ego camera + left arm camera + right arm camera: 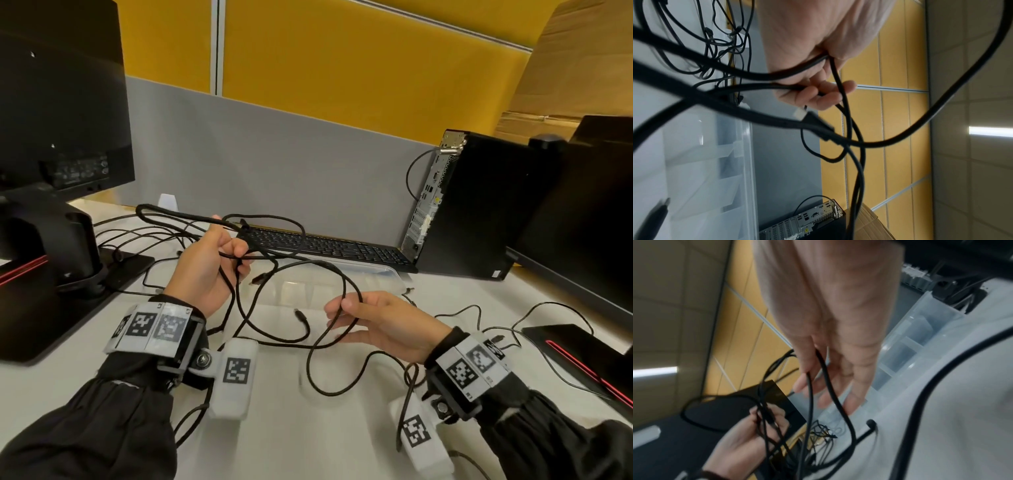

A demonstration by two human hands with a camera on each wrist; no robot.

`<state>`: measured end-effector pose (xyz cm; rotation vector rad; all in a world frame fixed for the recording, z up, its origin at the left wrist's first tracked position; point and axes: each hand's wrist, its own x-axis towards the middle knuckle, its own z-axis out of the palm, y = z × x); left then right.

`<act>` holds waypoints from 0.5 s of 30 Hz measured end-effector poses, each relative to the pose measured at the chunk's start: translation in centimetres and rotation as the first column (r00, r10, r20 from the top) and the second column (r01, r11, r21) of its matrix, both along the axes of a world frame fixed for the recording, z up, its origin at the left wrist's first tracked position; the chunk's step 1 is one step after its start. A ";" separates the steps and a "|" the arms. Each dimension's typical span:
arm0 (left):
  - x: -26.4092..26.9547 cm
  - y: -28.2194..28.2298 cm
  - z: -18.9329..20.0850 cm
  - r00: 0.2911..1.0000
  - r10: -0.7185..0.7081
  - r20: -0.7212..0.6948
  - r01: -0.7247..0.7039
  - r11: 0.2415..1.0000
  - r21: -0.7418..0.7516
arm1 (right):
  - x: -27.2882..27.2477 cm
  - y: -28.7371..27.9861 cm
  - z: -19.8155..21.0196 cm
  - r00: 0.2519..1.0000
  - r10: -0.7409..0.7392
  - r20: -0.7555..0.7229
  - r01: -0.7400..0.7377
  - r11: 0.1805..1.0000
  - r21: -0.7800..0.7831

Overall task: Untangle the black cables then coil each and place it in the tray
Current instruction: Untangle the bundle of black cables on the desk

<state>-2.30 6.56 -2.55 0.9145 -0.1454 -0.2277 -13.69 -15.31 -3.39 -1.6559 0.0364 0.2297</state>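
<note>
Left hand — fingers around looped black cables — clear ribbed tray behind

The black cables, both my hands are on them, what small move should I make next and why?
Probably draw the right hand away from the left hand: the left grips a bunch of black cables, the right pinches one loop, and the tray holds no coil yet.
</note>
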 end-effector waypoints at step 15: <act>0.5 0.2 -0.6 0.995 0.096 0.025 -0.098 0.991 0.096 | -1.5 -0.5 4.0 0.979 -0.061 0.196 0.204 0.381 -0.902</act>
